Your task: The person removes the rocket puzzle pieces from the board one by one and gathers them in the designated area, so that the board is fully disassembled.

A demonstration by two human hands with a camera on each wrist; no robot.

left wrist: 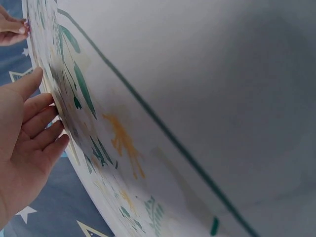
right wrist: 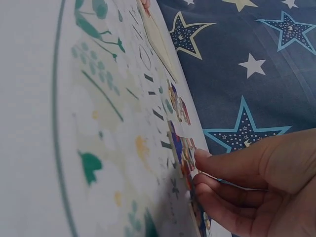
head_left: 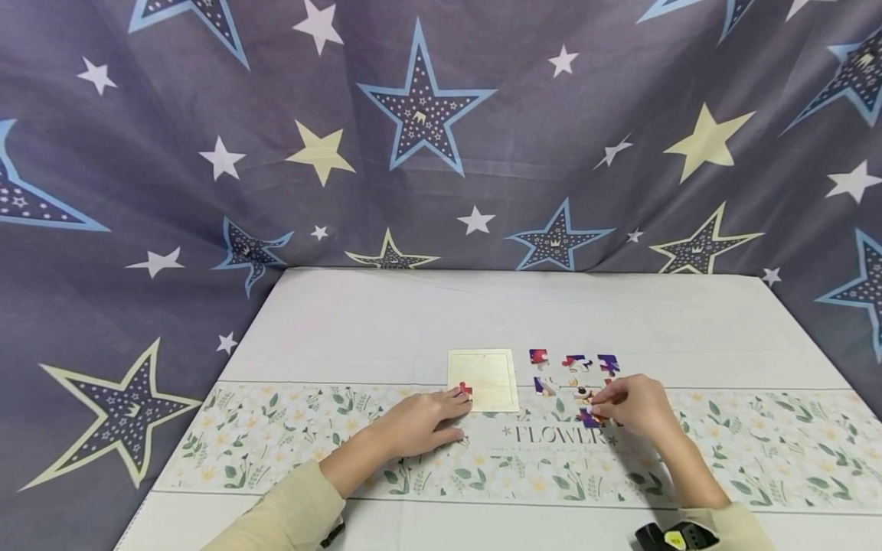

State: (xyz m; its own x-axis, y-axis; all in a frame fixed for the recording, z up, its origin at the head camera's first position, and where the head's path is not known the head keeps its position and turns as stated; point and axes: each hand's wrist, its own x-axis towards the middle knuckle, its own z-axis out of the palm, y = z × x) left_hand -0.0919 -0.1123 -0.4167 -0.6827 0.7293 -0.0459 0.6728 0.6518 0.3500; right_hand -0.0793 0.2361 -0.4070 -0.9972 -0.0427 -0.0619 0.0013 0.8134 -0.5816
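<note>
A square pale wooden puzzle tray lies on the table, with one red puzzle piece at its left side. My left hand rests at the tray's lower left edge, fingers extended and relaxed, fingertips beside that piece. To the tray's right lie several loose jigsaw pieces in purple, red and white. Over the near right of this group, my right hand pinches a small puzzle piece between thumb and fingertips; the fingers hide most of it. In the right wrist view, the thumb and fingers are close above the pieces.
A flower-printed band with the word FLOWER crosses the white table. Behind and at the sides hangs a grey cloth with stars. A dark device with a yellow mark sits on the right wrist.
</note>
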